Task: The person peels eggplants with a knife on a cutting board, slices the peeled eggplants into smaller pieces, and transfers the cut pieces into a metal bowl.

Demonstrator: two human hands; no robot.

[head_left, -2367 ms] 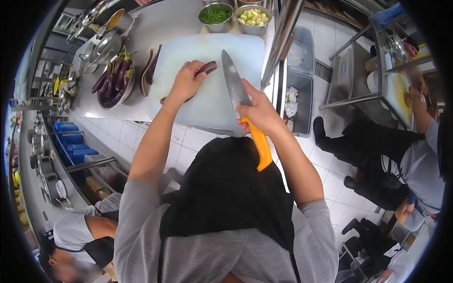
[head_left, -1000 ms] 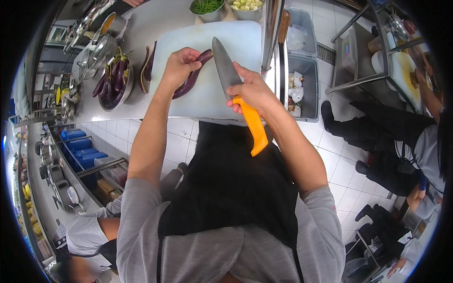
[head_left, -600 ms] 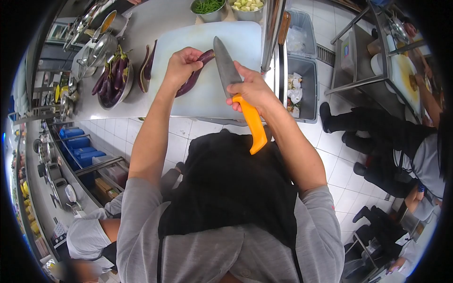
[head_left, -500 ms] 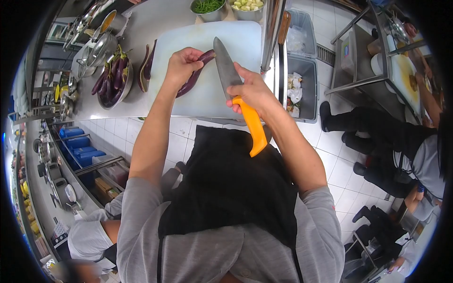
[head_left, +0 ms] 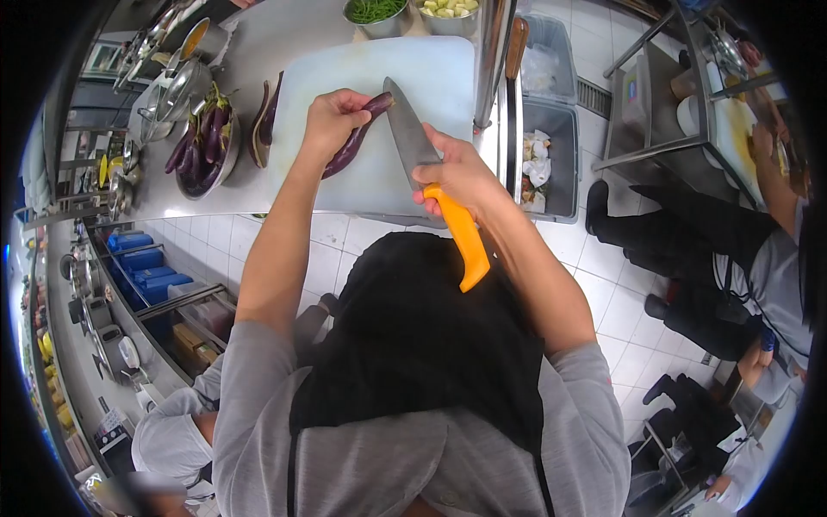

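My left hand [head_left: 338, 125] pinches a purple eggplant [head_left: 351, 148] near its far end, over the white cutting board [head_left: 431, 77]. In my right hand [head_left: 457, 172] is a kitchen knife [head_left: 405, 129] with a wide grey blade and an orange handle, gripped where blade and handle meet. The blade stands beside the eggplant's tip; whether it touches cannot be told. Left of the board lie eggplant pieces [head_left: 261, 129], one showing a pale cut face. A metal bowl [head_left: 226, 168] farther left holds several whole eggplants [head_left: 207, 138].
Behind the board stand metal containers of cut green beans [head_left: 376, 10] and pale cubes [head_left: 447, 9]. A wooden-handled tool [head_left: 516, 50] hangs at the counter's right edge, above a grey bin [head_left: 562, 164] with scraps. Other people [head_left: 758, 250] stand at the right, another [head_left: 177, 435] at lower left.
The knife has shifted slightly, its tip a little lower and left, closer to the eggplant's end. My left hand keeps its hold on the eggplant. A co-worker at right has moved a leg.
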